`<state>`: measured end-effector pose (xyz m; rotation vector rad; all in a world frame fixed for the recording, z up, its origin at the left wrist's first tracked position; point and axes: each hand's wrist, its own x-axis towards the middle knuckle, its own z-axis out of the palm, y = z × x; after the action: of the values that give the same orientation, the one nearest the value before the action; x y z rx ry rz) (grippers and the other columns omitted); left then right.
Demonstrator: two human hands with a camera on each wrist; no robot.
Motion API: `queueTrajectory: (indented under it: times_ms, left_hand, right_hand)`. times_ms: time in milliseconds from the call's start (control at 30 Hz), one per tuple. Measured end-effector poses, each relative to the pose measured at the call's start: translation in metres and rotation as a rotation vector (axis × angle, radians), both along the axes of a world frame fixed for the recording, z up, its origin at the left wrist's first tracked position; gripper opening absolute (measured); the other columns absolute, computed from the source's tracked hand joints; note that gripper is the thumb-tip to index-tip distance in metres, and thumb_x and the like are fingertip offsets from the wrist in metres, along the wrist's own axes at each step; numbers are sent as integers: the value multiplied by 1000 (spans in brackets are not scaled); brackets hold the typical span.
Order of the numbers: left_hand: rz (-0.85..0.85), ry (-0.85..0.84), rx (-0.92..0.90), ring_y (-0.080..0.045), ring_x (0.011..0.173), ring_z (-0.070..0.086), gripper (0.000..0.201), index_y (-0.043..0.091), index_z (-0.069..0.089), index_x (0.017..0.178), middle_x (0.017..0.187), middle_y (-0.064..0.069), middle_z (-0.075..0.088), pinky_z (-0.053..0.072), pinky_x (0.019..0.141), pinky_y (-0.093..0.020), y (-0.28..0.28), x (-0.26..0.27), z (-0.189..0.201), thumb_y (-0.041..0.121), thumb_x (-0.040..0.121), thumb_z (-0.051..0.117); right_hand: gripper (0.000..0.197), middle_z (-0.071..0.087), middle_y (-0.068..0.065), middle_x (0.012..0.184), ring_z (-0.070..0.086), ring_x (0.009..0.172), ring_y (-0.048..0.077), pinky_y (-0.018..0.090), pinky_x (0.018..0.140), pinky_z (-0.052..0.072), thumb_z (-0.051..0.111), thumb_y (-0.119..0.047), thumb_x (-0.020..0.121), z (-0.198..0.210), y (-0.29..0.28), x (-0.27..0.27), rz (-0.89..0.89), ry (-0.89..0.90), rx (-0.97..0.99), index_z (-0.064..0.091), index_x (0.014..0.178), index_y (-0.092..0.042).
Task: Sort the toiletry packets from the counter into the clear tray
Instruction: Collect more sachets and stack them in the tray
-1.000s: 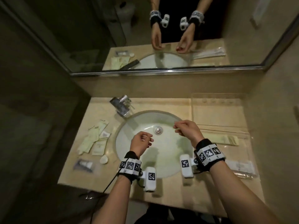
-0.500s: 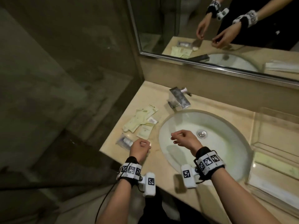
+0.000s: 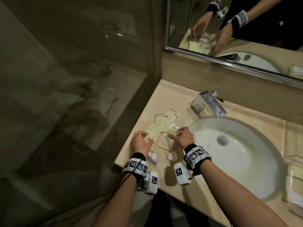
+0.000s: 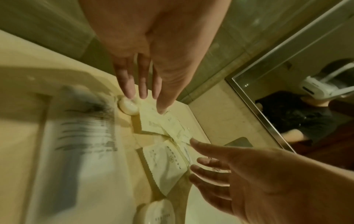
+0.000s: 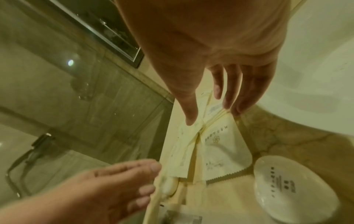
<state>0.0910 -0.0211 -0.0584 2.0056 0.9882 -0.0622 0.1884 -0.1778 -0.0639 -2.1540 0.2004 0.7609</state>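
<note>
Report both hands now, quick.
Left hand: open, fingertips touching a small white packet.
Right hand: open, fingers spread over the cream packets, gripping nothing.

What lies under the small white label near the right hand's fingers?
The small white label lies on the cream packets fanned on the counter. Whether anything more lies beneath them is hidden. The right hand reaches beside it.
</note>
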Motion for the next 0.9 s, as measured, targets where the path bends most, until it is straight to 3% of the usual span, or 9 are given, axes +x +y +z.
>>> queueTrajectory:
  times_ms: [67, 167, 267, 433, 567, 700, 767, 833, 900]
  left_hand:
    - [-55, 12, 99, -23, 109, 52, 38, 17, 59, 107, 115, -3, 57, 43, 99, -36, 6, 14, -2, 19, 74, 77]
    - [-112, 56, 140, -25, 116, 45, 49, 17, 55, 117, 121, -5, 56, 39, 101, -35, 10, 33, -7, 23, 74, 78]
    - [-133, 98, 155, -26, 115, 46, 57, 17, 52, 118, 120, -7, 58, 40, 102, -37, 11, 43, -14, 23, 70, 81]
    - [-142, 168, 162, -26, 116, 46, 60, 19, 50, 118, 116, -6, 61, 37, 104, -38, 15, 50, -19, 21, 68, 83]
    - [-130, 159, 131, -26, 115, 46, 44, 17, 55, 110, 105, -5, 68, 39, 101, -40, 19, 54, -18, 18, 73, 79]
    - [-110, 159, 84, -29, 113, 53, 26, 10, 68, 107, 104, -10, 70, 45, 99, -42, 25, 53, -9, 18, 82, 72]
    - [-87, 166, 41, -30, 109, 59, 28, 7, 69, 109, 109, -11, 69, 49, 96, -37, 29, 51, -1, 19, 84, 70]
    - [-50, 167, -9, -29, 106, 62, 28, 3, 68, 110, 112, -12, 68, 50, 90, -29, 33, 47, 8, 16, 86, 67]
    - [-1, 152, -33, -29, 104, 63, 24, 3, 68, 109, 114, -13, 67, 51, 90, -31, 37, 42, 16, 13, 87, 65]
  right_hand:
    - [76, 56, 12, 119, 59, 109, 30, 39, 91, 49, 88, -35, 67, -2, 9, 2, 9, -5, -79, 44, 123, -10]
    - [82, 50, 12, 125, 57, 112, 34, 44, 92, 50, 89, -35, 65, -7, 17, 1, 44, -28, -194, 38, 125, -13]
    - [81, 52, 11, 123, 59, 107, 34, 47, 89, 51, 87, -35, 66, -13, 20, -2, 69, -68, -272, 35, 125, -16]
    - [76, 62, 8, 110, 63, 96, 30, 47, 83, 54, 87, -31, 68, -19, 19, -2, 46, -68, -234, 34, 121, -19]
    - [65, 62, 9, 105, 62, 93, 29, 41, 80, 52, 86, -24, 69, -20, 15, 3, -2, -50, -165, 41, 115, -16]
    - [36, 64, 5, 90, 59, 81, 22, 33, 72, 49, 85, -30, 72, -21, 7, 11, 19, 10, -151, 55, 84, -15]
    - [32, 65, 4, 88, 61, 84, 22, 34, 80, 54, 84, -31, 73, -21, 1, 15, -1, 56, -112, 56, 74, -18]
    - [29, 68, 7, 93, 65, 89, 24, 37, 89, 56, 85, -30, 72, -22, -7, 17, -44, 92, -64, 59, 76, -18]
    - [28, 72, 10, 97, 66, 87, 24, 36, 88, 56, 84, -30, 73, -22, -16, 18, -57, 97, -37, 64, 84, -14]
